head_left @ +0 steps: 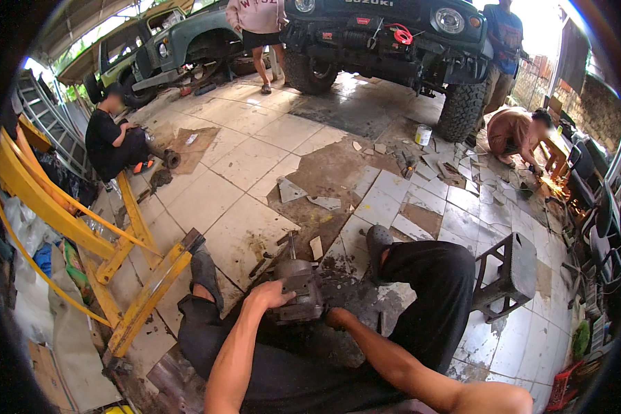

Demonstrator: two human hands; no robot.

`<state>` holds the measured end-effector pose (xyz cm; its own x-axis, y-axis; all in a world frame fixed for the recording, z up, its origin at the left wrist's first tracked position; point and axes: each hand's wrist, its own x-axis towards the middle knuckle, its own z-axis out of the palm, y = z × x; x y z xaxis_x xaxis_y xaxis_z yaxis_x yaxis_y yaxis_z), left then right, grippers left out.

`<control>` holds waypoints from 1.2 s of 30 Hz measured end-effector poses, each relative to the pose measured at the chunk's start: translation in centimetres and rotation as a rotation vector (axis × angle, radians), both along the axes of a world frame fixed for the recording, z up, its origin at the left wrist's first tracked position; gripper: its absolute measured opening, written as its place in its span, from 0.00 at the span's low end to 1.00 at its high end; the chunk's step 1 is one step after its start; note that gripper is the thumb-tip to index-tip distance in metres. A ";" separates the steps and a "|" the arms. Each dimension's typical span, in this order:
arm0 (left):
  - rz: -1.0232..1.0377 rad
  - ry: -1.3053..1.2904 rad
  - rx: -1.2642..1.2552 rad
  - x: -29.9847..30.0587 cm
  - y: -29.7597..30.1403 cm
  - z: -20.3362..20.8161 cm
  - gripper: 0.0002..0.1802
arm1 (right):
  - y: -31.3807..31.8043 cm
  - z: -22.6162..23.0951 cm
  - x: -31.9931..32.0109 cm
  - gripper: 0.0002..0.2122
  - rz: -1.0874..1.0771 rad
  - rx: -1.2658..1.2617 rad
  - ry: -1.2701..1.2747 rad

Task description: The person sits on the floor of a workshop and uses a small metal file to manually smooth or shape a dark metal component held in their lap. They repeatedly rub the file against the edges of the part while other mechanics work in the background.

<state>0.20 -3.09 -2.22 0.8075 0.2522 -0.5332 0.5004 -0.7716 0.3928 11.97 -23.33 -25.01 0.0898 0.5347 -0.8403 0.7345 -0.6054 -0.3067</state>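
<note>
A grey metal housing, like a gearbox or other vehicle part, stands on the dirty floor between my legs. A thin shaft sticks out of its far end. My left hand grips the housing's left side, thumb and fingers pressed against the metal. Low at the right side, my right hand is closed in a fist against or beside the housing; what it holds is hidden. Dark tools or metal bits lie just left of the shaft.
A yellow metal frame stands at my left, a dark plastic stool at my right. Broken tiles lie ahead. One person sits at far left; another crouches by sparks. Two more stand near a dark off-road vehicle.
</note>
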 end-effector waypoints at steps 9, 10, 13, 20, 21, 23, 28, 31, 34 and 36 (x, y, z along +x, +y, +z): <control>-0.014 -0.005 0.013 1.2 -0.6 -0.1 0.36 | -2.3 1.5 0.4 0.13 -0.218 0.234 -0.079; -0.032 -0.015 0.007 1.5 -0.8 0.2 0.35 | -2.3 1.1 0.5 0.13 -0.067 0.269 -0.141; -0.020 -0.012 0.001 0.9 -0.5 0.4 0.34 | -1.5 2.3 0.5 0.13 0.520 0.251 -0.266; -0.046 -0.024 0.008 1.6 -1.1 0.9 0.33 | -1.8 -2.9 1.3 0.13 -0.035 0.026 -0.186; -0.074 -0.036 0.004 2.7 -1.7 1.4 0.33 | -3.3 -5.5 2.7 0.13 0.085 0.135 -0.287; -0.078 -0.031 -0.001 3.1 -1.8 1.2 0.33 | -3.8 -6.0 3.5 0.13 0.098 0.255 -0.330; -0.036 0.018 0.029 0.2 0.1 0.1 0.33 | -0.8 5.3 -0.7 0.14 -0.453 0.180 -0.002; -0.025 0.015 0.046 -0.4 0.0 0.5 0.33 | -0.8 8.6 -1.9 0.14 -0.205 0.242 -0.184; -0.005 0.017 0.062 -0.7 0.8 -0.5 0.33 | 0.0 7.7 -1.8 0.14 -0.465 0.128 -0.100; -0.089 -0.010 0.035 2.7 -1.2 -0.2 0.33 | -3.8 0.9 1.4 0.14 -0.299 0.189 -0.249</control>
<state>2.92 -4.27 -2.44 0.8330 0.1977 -0.5167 0.4251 -0.8264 0.3692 13.37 -27.12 -24.12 0.4515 0.5967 -0.6634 0.6006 -0.7531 -0.2685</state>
